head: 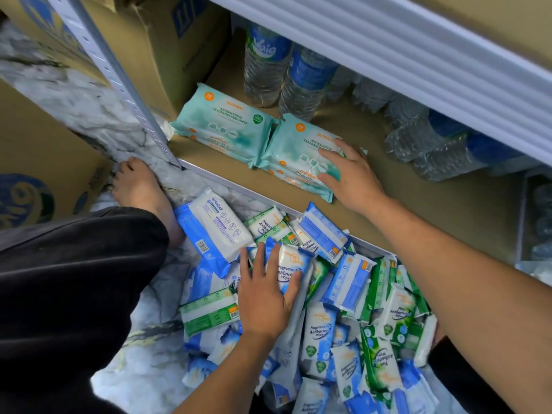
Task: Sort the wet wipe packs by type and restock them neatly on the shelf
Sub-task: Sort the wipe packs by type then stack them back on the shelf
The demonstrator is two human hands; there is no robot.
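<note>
Teal soft-plastic wipe packs (221, 121) look like the only type restocked yet, so I judge the job barely begun. They sit in two stacks side by side at the front left of the brown board shelf (403, 186), each showing about three packs by their edges. The right hand (349, 177) lies flat, fingers straight, on the right-hand stack (301, 144).

Just below the shelf's front edge lies a loose heap of small blue-and-white and green-and-white packs (358, 324): dozens, too jumbled to count. One larger white-and-blue antabax pack (218, 225) lies at its left end. The left hand (263, 297) curls round one blue-and-white fragrance-free pack (294, 261) in the heap.

At the shelf's back stand clear plastic water bottles (268, 64), at least six.
</note>
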